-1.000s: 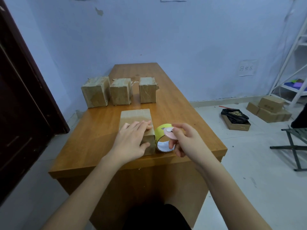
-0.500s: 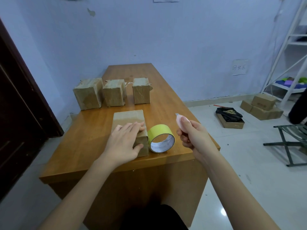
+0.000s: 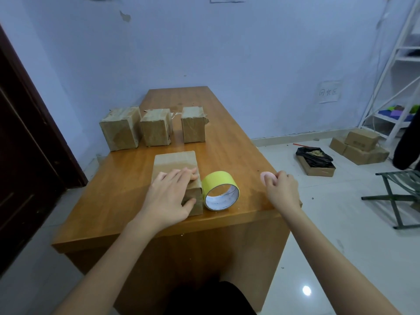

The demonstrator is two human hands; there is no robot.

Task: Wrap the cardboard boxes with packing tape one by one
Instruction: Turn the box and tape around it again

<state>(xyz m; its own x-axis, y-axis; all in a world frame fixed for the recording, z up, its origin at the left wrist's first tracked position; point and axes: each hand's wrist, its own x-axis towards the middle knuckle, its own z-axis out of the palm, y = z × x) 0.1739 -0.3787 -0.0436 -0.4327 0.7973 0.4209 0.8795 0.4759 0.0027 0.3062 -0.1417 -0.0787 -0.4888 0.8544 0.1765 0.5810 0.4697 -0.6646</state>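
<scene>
Pressing flat on the cardboard box, the left hand lies spread; the tape roll touches the box; the right hand pinches a pink cutter.

Small bare room used as a packing or storage space. Plain blue wall with chipped paint and a taped paper label, dark wooden door, white tiled floor. Wooden tabletop carries taped cardboard boxes; more cartons stacked on the floor beside a white metal rack.
</scene>
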